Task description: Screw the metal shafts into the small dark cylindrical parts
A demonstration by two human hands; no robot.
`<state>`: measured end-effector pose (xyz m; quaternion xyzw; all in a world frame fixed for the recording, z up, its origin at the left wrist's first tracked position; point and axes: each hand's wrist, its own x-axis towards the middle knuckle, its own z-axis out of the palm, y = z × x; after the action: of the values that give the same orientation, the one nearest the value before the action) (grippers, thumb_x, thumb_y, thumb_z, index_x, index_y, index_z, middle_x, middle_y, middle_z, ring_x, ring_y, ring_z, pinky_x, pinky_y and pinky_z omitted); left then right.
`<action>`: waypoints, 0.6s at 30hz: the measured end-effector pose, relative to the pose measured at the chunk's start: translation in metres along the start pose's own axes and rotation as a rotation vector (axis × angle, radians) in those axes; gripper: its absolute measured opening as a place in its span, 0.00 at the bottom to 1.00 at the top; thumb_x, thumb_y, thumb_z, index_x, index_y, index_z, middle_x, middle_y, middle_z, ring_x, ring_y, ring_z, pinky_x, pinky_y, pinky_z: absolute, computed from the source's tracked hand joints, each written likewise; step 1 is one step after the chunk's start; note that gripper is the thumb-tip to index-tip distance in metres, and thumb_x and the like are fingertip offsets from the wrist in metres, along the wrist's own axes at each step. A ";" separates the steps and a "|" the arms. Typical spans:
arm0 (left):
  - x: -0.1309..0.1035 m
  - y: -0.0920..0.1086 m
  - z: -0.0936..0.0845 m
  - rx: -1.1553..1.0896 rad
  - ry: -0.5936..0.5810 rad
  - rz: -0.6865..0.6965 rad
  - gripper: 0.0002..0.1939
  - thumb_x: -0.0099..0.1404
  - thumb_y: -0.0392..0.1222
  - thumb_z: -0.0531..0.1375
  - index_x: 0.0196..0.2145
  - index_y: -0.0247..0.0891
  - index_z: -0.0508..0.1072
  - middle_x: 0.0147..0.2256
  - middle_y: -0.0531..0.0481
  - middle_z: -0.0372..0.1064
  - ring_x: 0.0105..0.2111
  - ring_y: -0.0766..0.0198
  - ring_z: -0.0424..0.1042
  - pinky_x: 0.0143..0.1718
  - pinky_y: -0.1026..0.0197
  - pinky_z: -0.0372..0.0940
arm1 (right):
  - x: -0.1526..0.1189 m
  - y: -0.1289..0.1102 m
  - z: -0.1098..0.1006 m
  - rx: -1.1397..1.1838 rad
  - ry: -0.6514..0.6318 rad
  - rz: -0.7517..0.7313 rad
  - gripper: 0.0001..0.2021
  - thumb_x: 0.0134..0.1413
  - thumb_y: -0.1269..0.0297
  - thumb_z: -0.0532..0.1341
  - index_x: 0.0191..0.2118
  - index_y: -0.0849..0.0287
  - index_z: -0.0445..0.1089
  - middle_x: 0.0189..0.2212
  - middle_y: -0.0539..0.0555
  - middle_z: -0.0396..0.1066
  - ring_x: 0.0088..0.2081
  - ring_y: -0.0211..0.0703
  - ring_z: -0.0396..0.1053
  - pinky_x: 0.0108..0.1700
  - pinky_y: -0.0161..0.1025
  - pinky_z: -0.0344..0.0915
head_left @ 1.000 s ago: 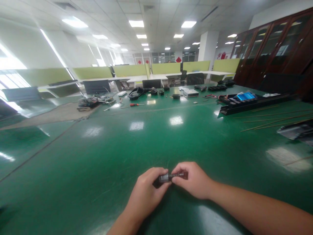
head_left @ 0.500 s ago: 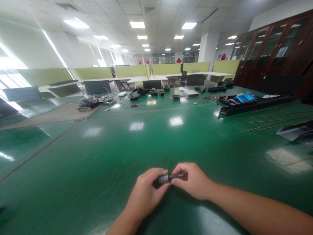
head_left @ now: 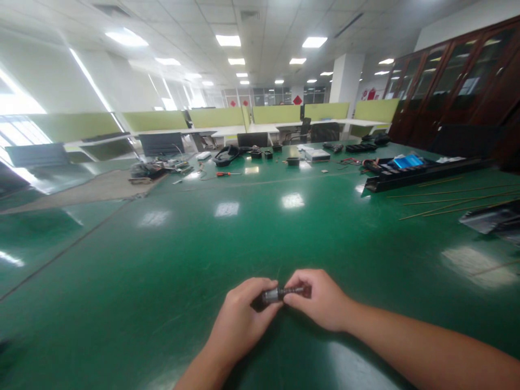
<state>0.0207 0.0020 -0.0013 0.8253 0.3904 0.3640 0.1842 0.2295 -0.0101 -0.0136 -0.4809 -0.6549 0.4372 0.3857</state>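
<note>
A small cylindrical part point(head_left: 271, 295), silver-grey with a dark left end and a thin ridged shaft on its right, lies level between my two hands. My left hand point(head_left: 244, 314) grips the thick grey body between thumb and fingers. Closed round the thin right end is my right hand point(head_left: 323, 300), its thumb and fingertips against the shaft. The fingertips of both hands nearly meet near the middle of the part. Both hands are low over the green table point(head_left: 203, 249), near its front. My fingers hide portions of the part.
Across the table's far side are an orange screwdriver point(head_left: 228, 174), small black boxes, a white box point(head_left: 317, 155) and a pile of parts point(head_left: 150, 170). On the right are a long black channel point(head_left: 422, 176), thin rods point(head_left: 455, 203) and a metal piece point(head_left: 493, 219).
Both hands keep their hold on the part. My left hand and the part have shifted very slightly to the left.
</note>
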 end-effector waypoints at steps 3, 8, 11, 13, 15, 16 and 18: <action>0.000 0.001 0.000 0.001 0.004 0.001 0.08 0.60 0.38 0.65 0.40 0.41 0.77 0.37 0.48 0.78 0.37 0.59 0.78 0.40 0.61 0.72 | 0.000 -0.001 -0.001 -0.008 -0.006 0.001 0.04 0.51 0.67 0.67 0.33 0.61 0.76 0.27 0.51 0.75 0.29 0.40 0.70 0.31 0.33 0.62; 0.001 0.002 -0.001 0.004 0.012 0.005 0.09 0.60 0.39 0.66 0.40 0.41 0.78 0.37 0.48 0.78 0.37 0.58 0.78 0.40 0.60 0.72 | 0.000 -0.003 -0.002 -0.006 -0.005 0.012 0.03 0.51 0.68 0.67 0.33 0.61 0.76 0.28 0.51 0.75 0.29 0.40 0.71 0.31 0.33 0.63; 0.000 0.002 -0.001 0.006 0.022 0.009 0.09 0.59 0.38 0.66 0.40 0.41 0.78 0.37 0.49 0.78 0.37 0.59 0.78 0.40 0.61 0.72 | 0.000 -0.002 -0.001 0.000 -0.008 0.015 0.03 0.51 0.68 0.67 0.33 0.60 0.76 0.28 0.51 0.75 0.29 0.40 0.71 0.31 0.33 0.63; 0.000 0.003 -0.001 0.010 0.026 0.013 0.10 0.59 0.37 0.66 0.40 0.42 0.78 0.37 0.49 0.78 0.37 0.59 0.78 0.40 0.61 0.72 | 0.000 -0.001 0.000 0.006 -0.009 0.012 0.03 0.51 0.68 0.67 0.34 0.61 0.76 0.28 0.51 0.76 0.30 0.40 0.71 0.31 0.33 0.63; 0.000 0.003 -0.001 0.011 0.024 0.018 0.10 0.59 0.37 0.66 0.40 0.42 0.78 0.37 0.49 0.78 0.37 0.59 0.78 0.41 0.61 0.72 | -0.001 -0.001 0.001 0.008 0.001 0.007 0.03 0.51 0.68 0.67 0.34 0.61 0.76 0.28 0.51 0.76 0.30 0.40 0.71 0.32 0.33 0.63; 0.000 0.003 -0.001 0.011 0.021 0.019 0.10 0.59 0.37 0.66 0.40 0.42 0.78 0.37 0.49 0.78 0.37 0.59 0.78 0.41 0.61 0.72 | -0.001 -0.001 0.001 0.009 0.006 0.006 0.03 0.51 0.68 0.67 0.34 0.61 0.76 0.28 0.51 0.76 0.30 0.40 0.71 0.32 0.33 0.63; 0.000 0.003 -0.001 0.011 0.017 0.021 0.09 0.59 0.37 0.66 0.40 0.42 0.78 0.37 0.49 0.78 0.37 0.59 0.78 0.41 0.61 0.72 | -0.001 -0.002 0.001 0.017 0.008 0.009 0.03 0.51 0.68 0.66 0.33 0.61 0.76 0.28 0.51 0.76 0.29 0.40 0.71 0.31 0.33 0.63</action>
<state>0.0215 0.0005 0.0015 0.8273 0.3854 0.3707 0.1723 0.2283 -0.0114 -0.0124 -0.4826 -0.6473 0.4424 0.3903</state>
